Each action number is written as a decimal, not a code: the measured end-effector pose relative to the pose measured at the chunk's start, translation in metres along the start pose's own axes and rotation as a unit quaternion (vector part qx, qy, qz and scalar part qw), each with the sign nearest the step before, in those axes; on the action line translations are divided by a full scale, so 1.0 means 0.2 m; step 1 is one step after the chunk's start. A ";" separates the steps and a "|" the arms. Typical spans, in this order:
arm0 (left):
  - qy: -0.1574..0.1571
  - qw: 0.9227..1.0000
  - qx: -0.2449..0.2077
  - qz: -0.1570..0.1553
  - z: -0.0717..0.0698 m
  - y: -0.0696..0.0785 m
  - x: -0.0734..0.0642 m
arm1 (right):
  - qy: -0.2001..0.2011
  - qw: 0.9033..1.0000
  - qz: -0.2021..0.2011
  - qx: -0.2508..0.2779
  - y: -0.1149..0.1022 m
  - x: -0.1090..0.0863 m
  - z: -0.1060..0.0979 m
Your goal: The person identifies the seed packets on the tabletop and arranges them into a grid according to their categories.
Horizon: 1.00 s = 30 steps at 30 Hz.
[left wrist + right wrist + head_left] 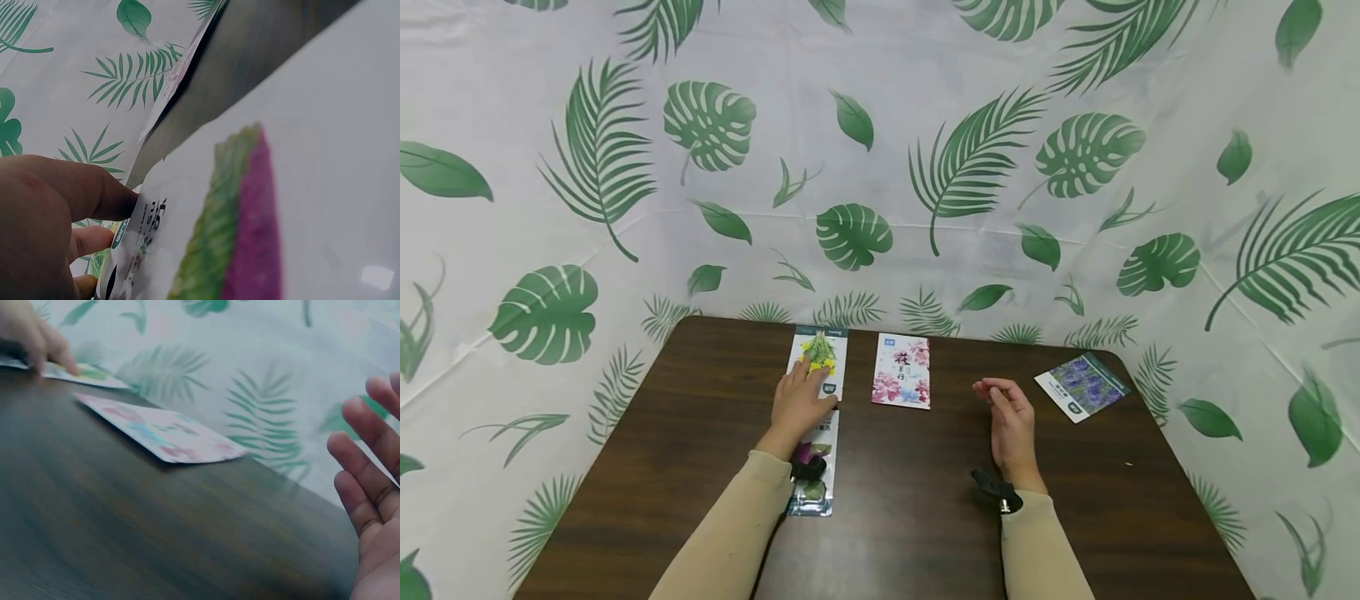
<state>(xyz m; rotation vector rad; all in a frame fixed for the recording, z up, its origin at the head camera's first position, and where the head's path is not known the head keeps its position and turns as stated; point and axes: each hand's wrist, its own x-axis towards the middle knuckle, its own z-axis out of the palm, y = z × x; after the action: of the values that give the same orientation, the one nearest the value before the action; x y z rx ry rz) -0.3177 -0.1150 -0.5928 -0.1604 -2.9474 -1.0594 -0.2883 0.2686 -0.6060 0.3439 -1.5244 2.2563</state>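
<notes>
My left hand (800, 398) rests on a seed packet with yellow flowers (837, 372) at the back of the table, fingers reaching over its front. Just nearer lies a second packet with purple and green leaves (823, 454), partly under the left wrist; in the left wrist view its leaf picture (240, 219) fills the foreground, thumb right at its edge. My right hand (1011, 421) is raised over the table with loosely bent fingers and nothing in it. Between the hands, toward the back, lies a packet with pink blossoms (901, 372).
A packet with purple flowers (1084, 387) lies angled at the back right of the dark wooden table (910, 508). Behind the table hangs a white cloth (790, 275) with green leaf prints. Each wrist wears a black strap (996, 490).
</notes>
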 end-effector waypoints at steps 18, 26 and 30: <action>-0.004 1.000 0.003 -0.002 0.02 -0.04 0.03 | 0.165 0.979 -0.091 0.076 -0.20 0.07 -0.50; 0.010 1.000 0.001 0.002 0.02 -0.01 0.02 | 0.229 0.970 -0.083 -0.025 -0.33 0.07 -0.72; 0.008 1.000 0.003 -0.002 0.01 0.00 0.02 | 0.243 0.968 -0.047 -0.049 -0.36 0.08 -0.78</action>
<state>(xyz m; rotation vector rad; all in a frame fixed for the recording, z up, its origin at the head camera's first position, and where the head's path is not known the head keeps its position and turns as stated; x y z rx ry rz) -0.3214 -0.1134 -0.5942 -0.1458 -2.9372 -1.0462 -0.2679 0.4394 -0.5982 -0.1581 -1.3165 1.9886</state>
